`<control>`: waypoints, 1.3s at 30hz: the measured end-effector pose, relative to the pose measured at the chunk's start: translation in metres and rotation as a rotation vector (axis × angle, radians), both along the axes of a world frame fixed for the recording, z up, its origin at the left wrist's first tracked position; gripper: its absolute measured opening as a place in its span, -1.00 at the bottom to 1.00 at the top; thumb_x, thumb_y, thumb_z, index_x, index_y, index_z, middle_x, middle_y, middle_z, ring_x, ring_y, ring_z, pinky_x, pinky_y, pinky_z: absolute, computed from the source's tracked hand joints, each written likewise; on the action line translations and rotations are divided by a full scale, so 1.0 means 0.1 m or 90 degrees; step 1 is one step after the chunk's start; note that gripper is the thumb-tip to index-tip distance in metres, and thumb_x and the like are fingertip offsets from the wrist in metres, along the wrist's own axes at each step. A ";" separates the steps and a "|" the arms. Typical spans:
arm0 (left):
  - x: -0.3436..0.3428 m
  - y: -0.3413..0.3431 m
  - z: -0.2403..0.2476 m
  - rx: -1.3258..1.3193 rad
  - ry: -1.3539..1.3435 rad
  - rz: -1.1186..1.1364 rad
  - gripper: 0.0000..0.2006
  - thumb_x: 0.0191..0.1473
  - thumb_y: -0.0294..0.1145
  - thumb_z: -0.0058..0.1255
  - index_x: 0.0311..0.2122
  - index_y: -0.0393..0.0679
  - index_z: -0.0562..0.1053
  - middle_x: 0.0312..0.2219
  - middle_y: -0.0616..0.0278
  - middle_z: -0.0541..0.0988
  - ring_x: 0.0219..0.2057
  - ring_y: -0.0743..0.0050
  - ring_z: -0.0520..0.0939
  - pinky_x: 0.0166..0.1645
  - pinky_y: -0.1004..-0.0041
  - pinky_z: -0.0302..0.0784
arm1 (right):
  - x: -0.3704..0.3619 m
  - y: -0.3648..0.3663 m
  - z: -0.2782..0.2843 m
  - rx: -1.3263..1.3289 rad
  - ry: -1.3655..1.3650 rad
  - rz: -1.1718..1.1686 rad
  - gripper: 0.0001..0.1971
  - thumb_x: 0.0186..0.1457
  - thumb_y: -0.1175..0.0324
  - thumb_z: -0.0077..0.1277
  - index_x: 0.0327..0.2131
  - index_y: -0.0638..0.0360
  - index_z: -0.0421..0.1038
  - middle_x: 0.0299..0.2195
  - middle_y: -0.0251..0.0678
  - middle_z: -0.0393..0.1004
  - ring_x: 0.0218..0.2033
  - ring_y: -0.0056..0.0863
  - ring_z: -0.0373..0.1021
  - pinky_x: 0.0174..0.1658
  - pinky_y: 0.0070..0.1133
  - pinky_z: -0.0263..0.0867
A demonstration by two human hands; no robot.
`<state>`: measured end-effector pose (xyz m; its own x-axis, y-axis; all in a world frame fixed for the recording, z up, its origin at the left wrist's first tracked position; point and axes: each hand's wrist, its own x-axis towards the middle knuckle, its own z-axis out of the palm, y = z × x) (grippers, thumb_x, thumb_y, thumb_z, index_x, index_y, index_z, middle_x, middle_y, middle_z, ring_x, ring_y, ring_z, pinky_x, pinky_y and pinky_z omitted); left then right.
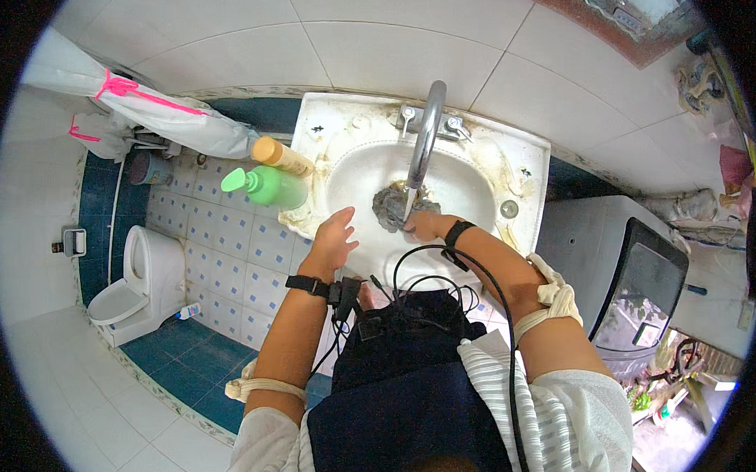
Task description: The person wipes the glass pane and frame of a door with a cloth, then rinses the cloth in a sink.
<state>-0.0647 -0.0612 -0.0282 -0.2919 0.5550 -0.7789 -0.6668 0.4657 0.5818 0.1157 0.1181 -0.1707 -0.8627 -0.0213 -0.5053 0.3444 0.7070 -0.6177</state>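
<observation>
A crumpled grey cloth (pixel 391 208) lies in the white sink (pixel 470 183), below the curved chrome faucet (pixel 428 129). A stream of water runs from the spout onto it. My right hand (pixel 425 227) grips the cloth's near right side, its fingertips partly hidden in the folds. Over the sink's front left rim, my left hand (pixel 334 241) holds nothing, and its fingers are apart. Nearest to it on the left rim stand a green pump bottle (pixel 267 186) and a yellow-orange bottle (pixel 282 156).
On the right is a grey washing machine (pixel 590 252) with a dark lid. A white toilet (pixel 147 282) with its lid raised stands at the far left. White plastic sheeting (pixel 170 104) tied with pink ribbon hangs there. Black cables (pixel 485 269) loop between my arms.
</observation>
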 end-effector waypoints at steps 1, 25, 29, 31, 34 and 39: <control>0.03 0.03 0.04 0.003 0.000 0.002 -0.37 0.18 -0.10 -0.07 0.27 -0.16 0.12 0.31 -0.03 -0.04 0.30 -0.14 -0.01 0.26 -0.06 0.04 | 0.02 -0.04 -0.02 0.001 0.002 -0.003 -0.74 -0.12 0.44 -0.06 -0.31 0.24 0.51 -0.26 0.01 0.52 -0.22 -0.11 0.48 -0.20 -0.33 0.40; -0.23 -0.50 0.34 0.055 0.053 -0.049 -0.49 0.19 -0.19 -0.07 0.19 -0.19 0.22 0.23 0.14 0.20 0.28 0.03 0.10 0.24 0.04 0.11 | -0.49 -0.56 -0.13 0.079 -0.190 -0.069 -0.60 0.15 0.16 -0.21 -0.28 0.32 0.51 -0.30 0.03 0.54 -0.27 -0.04 0.46 -0.15 -0.25 0.32; -0.35 -0.64 0.38 0.072 0.046 -0.060 -0.51 0.19 -0.19 -0.08 0.17 -0.19 0.25 0.22 0.15 0.21 0.27 0.05 0.13 0.24 0.05 0.12 | -0.36 -0.59 -0.14 0.105 -0.151 -0.149 -0.58 0.06 0.10 -0.11 -0.46 0.33 0.52 -0.47 0.00 0.53 -0.45 -0.02 0.45 -0.35 -0.23 0.33; -0.40 -0.61 0.34 0.061 0.047 -0.072 -0.51 0.19 -0.19 -0.07 0.16 -0.18 0.27 0.21 0.15 0.22 0.25 0.06 0.17 0.22 0.07 0.15 | -0.22 -0.45 -0.06 0.155 -0.107 -0.078 -0.69 0.00 0.24 -0.06 -0.46 0.35 0.52 -0.46 -0.02 0.54 -0.46 -0.03 0.45 -0.34 -0.24 0.36; -0.49 -0.68 0.20 0.108 0.039 -0.062 -0.50 0.17 -0.19 -0.04 0.17 -0.18 0.26 0.20 0.15 0.24 0.24 0.08 0.18 0.22 0.11 0.17 | -0.21 -0.45 0.74 0.151 -0.069 -0.103 -0.79 -0.05 0.34 0.03 -0.42 0.29 0.54 -0.43 -0.06 0.55 -0.43 -0.08 0.47 -0.28 -0.30 0.41; -0.34 -0.28 0.26 0.120 0.068 -0.177 -0.52 0.17 -0.21 -0.01 0.14 -0.18 0.30 0.16 0.11 0.29 0.22 0.12 0.23 0.19 0.15 0.24 | 0.23 -0.43 1.75 -0.074 0.285 -0.540 -0.90 0.03 0.57 0.11 -0.32 0.30 0.51 -0.32 -0.34 0.50 -0.30 -0.59 0.43 -0.21 -0.61 0.37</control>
